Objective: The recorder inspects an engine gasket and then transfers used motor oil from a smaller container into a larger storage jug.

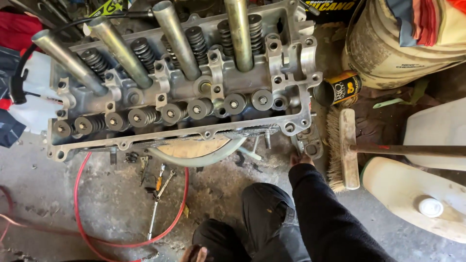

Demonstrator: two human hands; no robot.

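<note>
Soft daylight spreads evenly here, brightest on the white jugs [427, 131] at right, which nearly wash out. The cylinder head [179, 92] stays sharp with mild glints on its tubes. Shadows gather underneath; the edges bend slightly.

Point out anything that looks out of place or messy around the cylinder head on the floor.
The cylinder head sits propped on a round pan on bare concrete. Small hand tools lie scattered loose beside a red hose. A can lies tipped on its side by the broom. The right hand reaches to the floor near the head's corner.
</note>
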